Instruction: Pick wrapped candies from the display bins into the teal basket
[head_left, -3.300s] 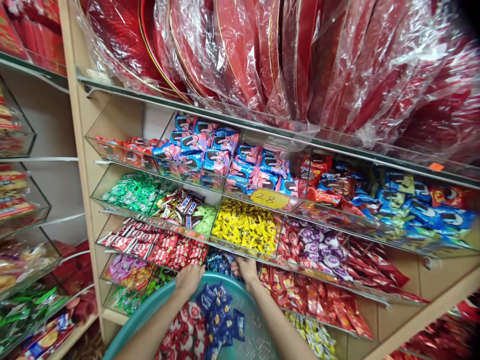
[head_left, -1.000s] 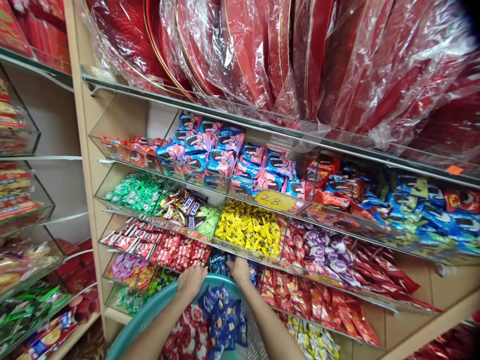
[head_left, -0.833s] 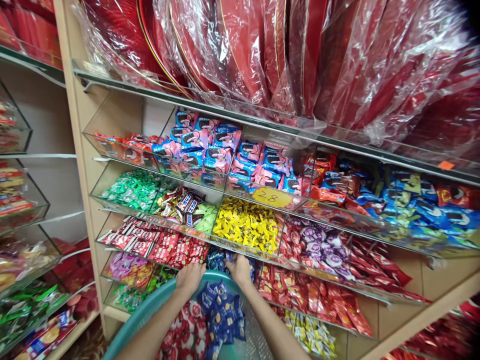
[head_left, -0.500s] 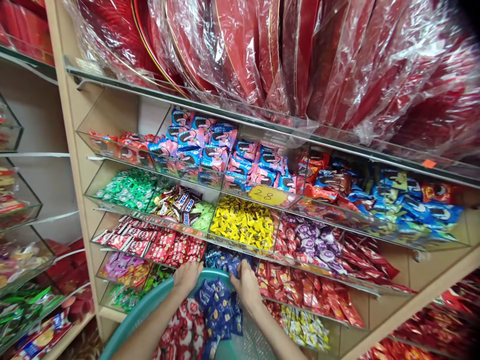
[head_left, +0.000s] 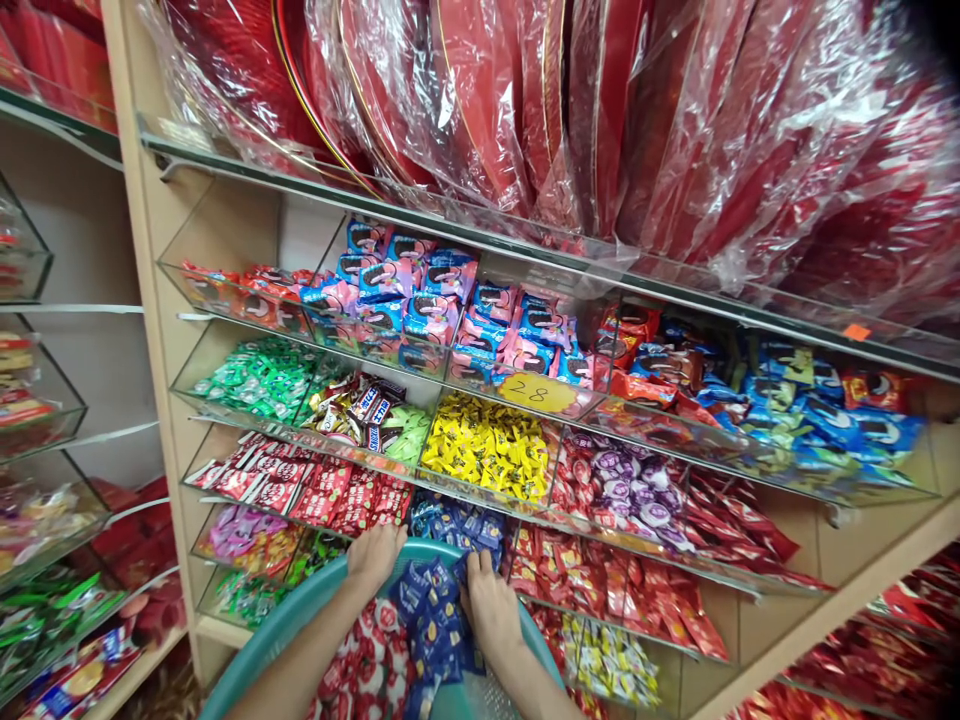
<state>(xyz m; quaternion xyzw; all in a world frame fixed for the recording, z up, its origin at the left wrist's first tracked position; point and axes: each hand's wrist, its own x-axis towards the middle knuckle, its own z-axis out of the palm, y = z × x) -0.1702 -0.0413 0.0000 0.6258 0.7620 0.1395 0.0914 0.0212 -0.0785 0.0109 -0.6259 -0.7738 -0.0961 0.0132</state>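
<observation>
A teal plastic basket (head_left: 255, 655) stands tilted against the shelf front. Its far left rim is in my left hand (head_left: 375, 556), with the fingers curled over it. Inside the basket, red-and-white wrapped sweets (head_left: 366, 660) lie to the left and dark blue candy packets (head_left: 435, 625) to the right. My right hand (head_left: 491, 605) is just inside the right part of the basket, closed on blue candy packets at its fingertips; how many cannot be seen. Right behind the rim, more blue candy packets (head_left: 469, 525) fill a shelf compartment.
Clear-walled compartments hold yellow sweets (head_left: 487, 450), green sweets (head_left: 259, 380), red packets (head_left: 577, 570) and purple-wrapped sweets (head_left: 637, 485). A yellow price tag (head_left: 534, 393) reads 28. Red items in plastic wrap (head_left: 487, 110) crowd the top shelf. A wooden upright (head_left: 146, 330) stands at left.
My right hand has come down and back from the blue compartment into the basket, with blue packets at its fingertips. My left hand stays at the rim.
</observation>
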